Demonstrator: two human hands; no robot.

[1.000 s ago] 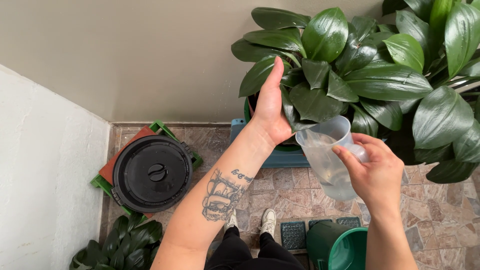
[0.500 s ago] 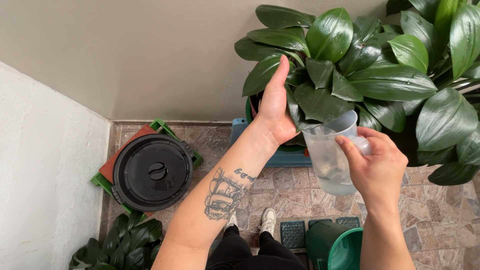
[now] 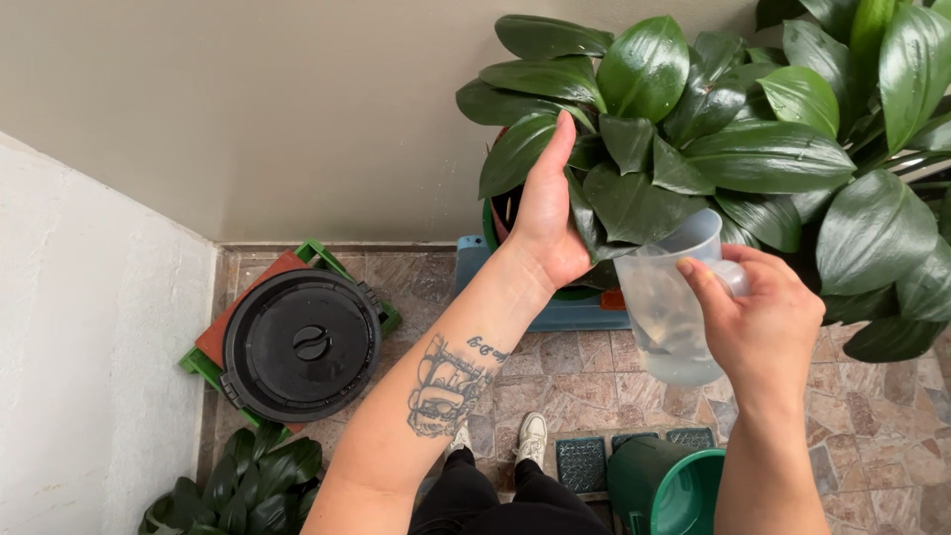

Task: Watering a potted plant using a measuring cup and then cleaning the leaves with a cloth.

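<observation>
A big potted plant (image 3: 684,119) with broad glossy green leaves stands on a blue stand (image 3: 555,309) against the wall. My left hand (image 3: 548,213) lies flat against the leaves on the plant's left side and pushes them aside, fingers straight up. My right hand (image 3: 768,322) grips the handle of a clear plastic jug (image 3: 674,297) holding a little water. The jug is tilted, with its rim tucked under the leaves beside my left hand.
A black round lidded bin (image 3: 300,342) sits on a green and red crate (image 3: 208,347) at left. A small leafy plant (image 3: 238,485) is at bottom left, a green bucket (image 3: 669,487) at bottom centre. My shoes (image 3: 531,438) stand on stone-patterned tiles. A white wall (image 3: 89,347) borders the left.
My right hand has lifted the jug a little and moved it right, bringing its rim further in under the leaves. My left hand stays on the foliage.
</observation>
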